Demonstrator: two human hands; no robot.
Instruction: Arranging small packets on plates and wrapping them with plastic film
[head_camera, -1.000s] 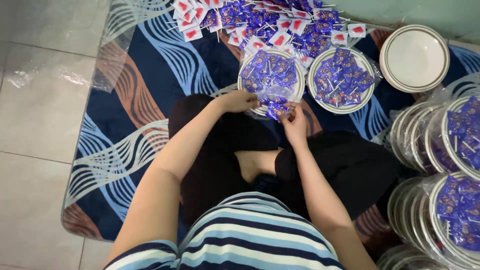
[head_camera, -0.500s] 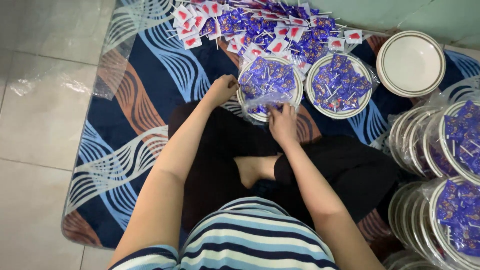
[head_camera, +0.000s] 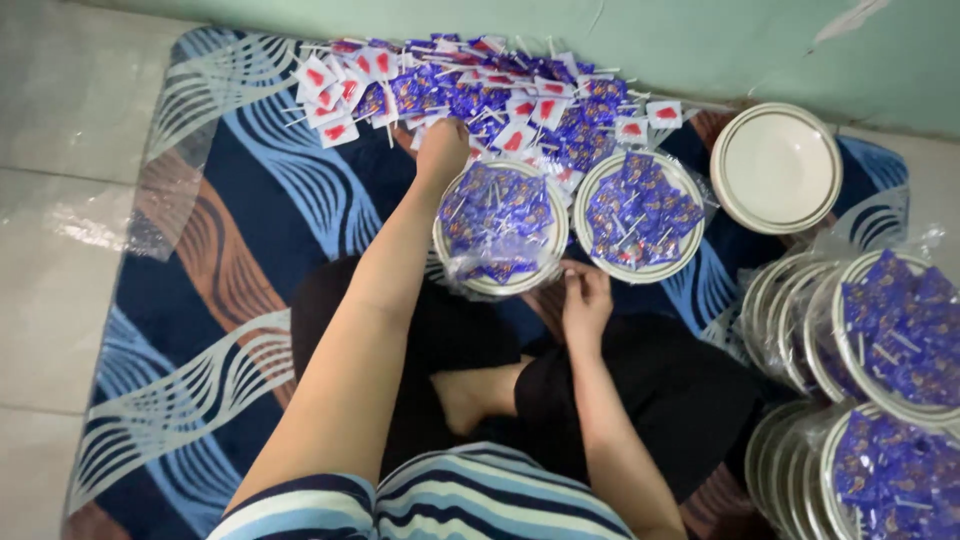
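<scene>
Left hand (head_camera: 441, 150) reaches the candy pile (head_camera: 480, 95), fingers hidden; right hand (head_camera: 585, 300) pinches the wrap under the purple-filled plate (head_camera: 500, 228).

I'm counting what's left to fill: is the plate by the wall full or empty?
Empty: the white plate shows a bare inside, unlike the sweet-filled plates beside it.

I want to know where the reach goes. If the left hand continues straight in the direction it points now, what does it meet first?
Most likely the pile of wrapped lollipops on the rug; the left hand already reaches its near edge, though depth is unclear.
</scene>
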